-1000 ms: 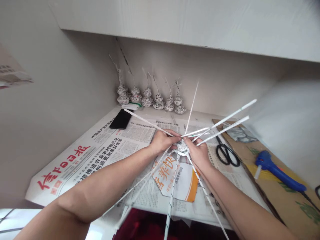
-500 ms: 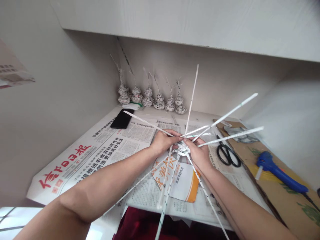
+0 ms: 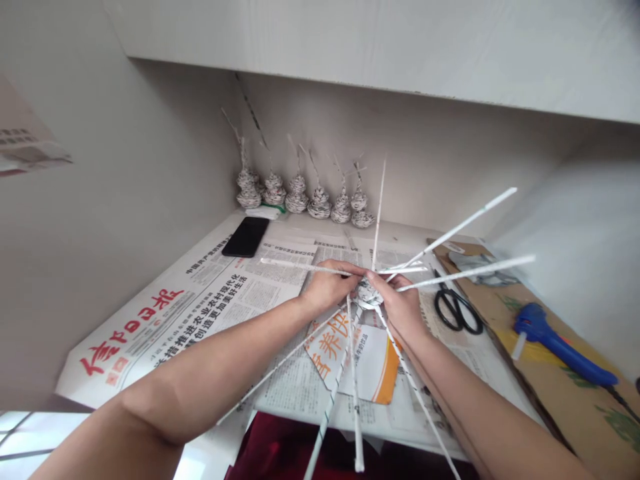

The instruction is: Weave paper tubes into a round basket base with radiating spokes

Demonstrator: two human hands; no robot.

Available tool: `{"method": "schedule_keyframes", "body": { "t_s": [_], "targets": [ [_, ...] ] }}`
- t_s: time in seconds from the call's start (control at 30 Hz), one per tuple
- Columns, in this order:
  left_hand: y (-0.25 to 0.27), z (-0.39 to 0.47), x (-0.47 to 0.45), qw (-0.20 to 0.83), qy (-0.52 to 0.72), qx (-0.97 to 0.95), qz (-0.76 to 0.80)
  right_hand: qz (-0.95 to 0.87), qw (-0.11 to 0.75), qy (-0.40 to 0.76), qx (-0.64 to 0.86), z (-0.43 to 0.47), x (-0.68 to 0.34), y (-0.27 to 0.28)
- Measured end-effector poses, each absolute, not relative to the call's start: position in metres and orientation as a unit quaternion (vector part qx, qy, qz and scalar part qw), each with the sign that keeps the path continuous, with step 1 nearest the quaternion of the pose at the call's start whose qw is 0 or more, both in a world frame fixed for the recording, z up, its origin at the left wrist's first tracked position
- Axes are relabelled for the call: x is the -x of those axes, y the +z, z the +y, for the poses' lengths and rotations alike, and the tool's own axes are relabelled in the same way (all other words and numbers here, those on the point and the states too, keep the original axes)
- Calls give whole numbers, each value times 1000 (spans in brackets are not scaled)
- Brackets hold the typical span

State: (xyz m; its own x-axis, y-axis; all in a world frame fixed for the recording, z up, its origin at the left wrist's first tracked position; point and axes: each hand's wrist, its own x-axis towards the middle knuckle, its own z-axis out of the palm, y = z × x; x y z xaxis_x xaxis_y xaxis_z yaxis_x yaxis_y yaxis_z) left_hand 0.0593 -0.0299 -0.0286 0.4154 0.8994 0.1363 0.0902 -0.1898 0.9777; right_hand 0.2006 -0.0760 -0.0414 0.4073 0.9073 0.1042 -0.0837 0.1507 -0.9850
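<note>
Both hands hold a small round weave of rolled newspaper [image 3: 369,294], with several long paper rods spreading out from it. My left hand [image 3: 327,283] pinches its left side, fingers closed around the base of a rod [image 3: 295,266] that points left. Gripping the right side is my right hand [image 3: 400,303], its thumb on top of the weave near the left fingertips. One rod [image 3: 380,207] stands up at the back, and two more [image 3: 465,223] reach out to the right. Others hang toward the table's front edge. The fingers beneath the weave are hidden.
Newspaper [image 3: 200,313] covers the table, with a cut carton piece [image 3: 370,373] under the weave. Black scissors [image 3: 455,310] and a blue glue gun [image 3: 560,343] lie right, the gun on cardboard [image 3: 595,413]. A phone [image 3: 246,237] and several woven paper gourds [image 3: 297,193] are farther back.
The left-pointing rod has swung lower, nearly level. A rod now hangs down at the front beside the others. The upright rod leans slightly more left, and my left hand has shifted slightly.
</note>
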Motion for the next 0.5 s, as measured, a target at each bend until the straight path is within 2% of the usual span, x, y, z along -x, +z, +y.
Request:
{"method": "schedule_keyframes", "body": {
  "t_s": [0.1, 0.3, 0.5],
  "targets": [
    [-25, -30, -60, 547, 400, -625, 386, -392, 641, 337, 567, -76, -201, -42],
    [-17, -27, -60, 710, 410, -456, 347, -413, 629, 352, 557, -76, -201, -42],
    [-15, -25, -61, 733, 381, -430, 365, -443, 626, 349, 538, -77, -202, -40]
  ]
}}
